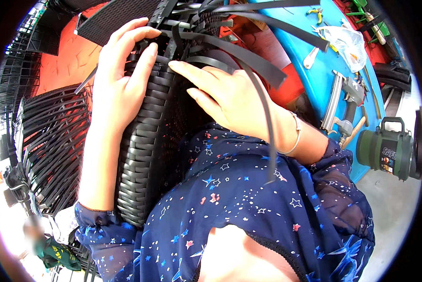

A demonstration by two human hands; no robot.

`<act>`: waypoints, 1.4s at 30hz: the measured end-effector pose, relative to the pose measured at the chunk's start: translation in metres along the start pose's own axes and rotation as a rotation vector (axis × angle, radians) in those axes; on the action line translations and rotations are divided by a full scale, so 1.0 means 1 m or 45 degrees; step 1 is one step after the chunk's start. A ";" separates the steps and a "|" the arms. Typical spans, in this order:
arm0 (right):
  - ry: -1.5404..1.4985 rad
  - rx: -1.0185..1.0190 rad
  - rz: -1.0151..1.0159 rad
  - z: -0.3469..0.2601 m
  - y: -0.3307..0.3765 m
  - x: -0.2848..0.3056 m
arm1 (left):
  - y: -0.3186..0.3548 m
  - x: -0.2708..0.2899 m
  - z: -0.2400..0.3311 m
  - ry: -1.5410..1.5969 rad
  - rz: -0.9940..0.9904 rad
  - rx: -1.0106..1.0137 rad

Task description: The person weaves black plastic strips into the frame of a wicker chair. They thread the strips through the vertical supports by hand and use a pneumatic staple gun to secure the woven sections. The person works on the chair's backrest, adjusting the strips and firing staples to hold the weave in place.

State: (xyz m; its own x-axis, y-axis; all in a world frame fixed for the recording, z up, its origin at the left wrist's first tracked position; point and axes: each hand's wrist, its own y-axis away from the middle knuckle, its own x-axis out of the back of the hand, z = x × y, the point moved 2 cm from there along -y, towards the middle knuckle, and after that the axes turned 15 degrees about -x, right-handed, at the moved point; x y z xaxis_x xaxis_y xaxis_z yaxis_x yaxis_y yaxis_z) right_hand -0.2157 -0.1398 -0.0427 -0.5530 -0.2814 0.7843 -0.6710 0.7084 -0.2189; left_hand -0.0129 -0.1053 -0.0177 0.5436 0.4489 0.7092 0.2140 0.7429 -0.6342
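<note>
Your black woven wicker panel [147, 141] stands on edge against your lap, loose black strips [248, 56] fanning from its top. Your left hand [119, 80] curls over the upper edge, fingers pressed together on the weave. Your right hand [229, 101] lies flat on the inner side, index finger stretched onto a strip. Right of you, a blue table [321, 80] carries a clear plastic bag [349, 44]; beside it stands a dark green jug [389, 150] with a small coloured label.
</note>
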 end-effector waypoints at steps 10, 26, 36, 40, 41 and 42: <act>0.058 0.179 0.123 -0.001 -0.005 0.007 | -0.004 0.006 0.016 0.073 -0.018 0.077; -0.216 -0.019 0.059 -0.001 -0.010 0.000 | -0.005 0.000 0.005 0.252 -0.046 0.116; -0.179 -0.178 0.201 0.041 0.035 0.035 | -0.008 0.007 0.009 0.163 -0.095 0.151; -0.209 -0.577 0.482 0.107 0.072 0.076 | -0.007 0.008 0.011 0.116 -0.068 0.164; -0.291 -0.712 0.504 0.121 0.083 0.089 | -0.006 0.007 0.009 0.123 -0.053 0.149; -0.294 -0.745 0.541 0.126 0.092 0.100 | -0.005 0.006 0.007 0.112 -0.081 0.142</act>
State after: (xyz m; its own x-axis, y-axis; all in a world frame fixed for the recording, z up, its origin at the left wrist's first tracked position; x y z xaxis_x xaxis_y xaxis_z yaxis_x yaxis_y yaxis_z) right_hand -0.3950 -0.1840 -0.0573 -0.8380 0.0094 0.5456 -0.0413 0.9959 -0.0806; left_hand -0.0160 -0.1026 -0.0081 0.6018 0.3576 0.7141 0.1612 0.8213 -0.5472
